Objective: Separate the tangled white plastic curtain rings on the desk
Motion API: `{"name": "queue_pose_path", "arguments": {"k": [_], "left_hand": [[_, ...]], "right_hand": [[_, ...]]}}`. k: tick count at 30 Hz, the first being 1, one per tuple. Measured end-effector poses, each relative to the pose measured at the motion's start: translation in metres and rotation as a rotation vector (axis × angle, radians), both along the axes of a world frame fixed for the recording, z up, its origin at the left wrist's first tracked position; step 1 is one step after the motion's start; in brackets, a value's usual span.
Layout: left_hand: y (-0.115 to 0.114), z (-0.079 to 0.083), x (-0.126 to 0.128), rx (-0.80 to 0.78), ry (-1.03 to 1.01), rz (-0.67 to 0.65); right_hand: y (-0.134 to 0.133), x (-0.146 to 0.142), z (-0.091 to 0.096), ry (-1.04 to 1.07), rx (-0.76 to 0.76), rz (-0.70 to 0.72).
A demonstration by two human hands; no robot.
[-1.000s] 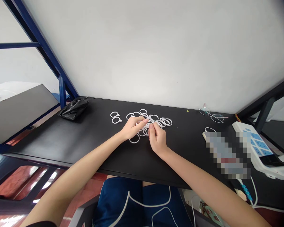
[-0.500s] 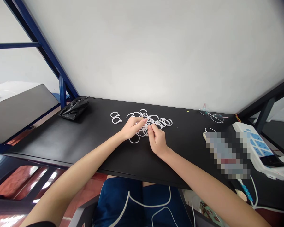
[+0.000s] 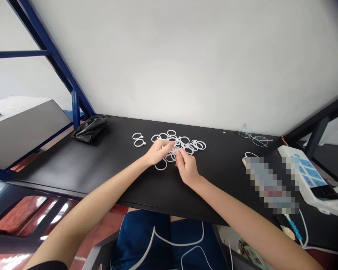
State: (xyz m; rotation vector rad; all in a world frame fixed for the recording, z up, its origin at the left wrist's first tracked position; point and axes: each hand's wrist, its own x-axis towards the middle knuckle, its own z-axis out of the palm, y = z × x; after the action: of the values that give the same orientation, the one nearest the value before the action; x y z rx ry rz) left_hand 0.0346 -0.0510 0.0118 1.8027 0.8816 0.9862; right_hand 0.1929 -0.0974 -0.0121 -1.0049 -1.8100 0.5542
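Note:
A loose heap of several white plastic rings (image 3: 183, 144) lies on the black tabletop (image 3: 101, 161), and both my hands are in it. My left hand (image 3: 158, 152) rests on the heap's left side with its fingers curled over the rings. My right hand (image 3: 186, 168) sits just below, with fingertips pinched together among the rings, close to my left fingers. Whatever they grip is hidden by the fingers. One ring (image 3: 160, 166) lies under my left hand's heel. Off to the left, apart from the heap, sit two more rings (image 3: 138, 139).
A crumpled black plastic bag (image 3: 89, 129) lies at the table's far left. Wire-framed glasses (image 3: 253, 138) sit near the back wall. On the right are a pixelated object (image 3: 270, 183) and a white-and-blue power strip (image 3: 301, 172). A blue steel frame (image 3: 53, 60) rises at left.
My right hand's fingertips have shifted slightly down and left among the rings. The view has drifted a little; the heap itself looks nearly unchanged.

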Motion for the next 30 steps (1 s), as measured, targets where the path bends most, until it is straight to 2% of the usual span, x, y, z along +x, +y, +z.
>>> {"name": "queue_pose_path", "arguments": {"k": [22, 30], "left_hand": [[-0.001, 0.0029, -0.0019, 0.021, 0.057, -0.034], [-0.0026, 0.0094, -0.0018, 0.048, 0.051, -0.043]], "right_hand": [[0.0023, 0.0011, -0.004, 0.077, -0.059, 0.066], [0.0022, 0.0022, -0.0027, 0.097, -0.079, 0.104]]}}
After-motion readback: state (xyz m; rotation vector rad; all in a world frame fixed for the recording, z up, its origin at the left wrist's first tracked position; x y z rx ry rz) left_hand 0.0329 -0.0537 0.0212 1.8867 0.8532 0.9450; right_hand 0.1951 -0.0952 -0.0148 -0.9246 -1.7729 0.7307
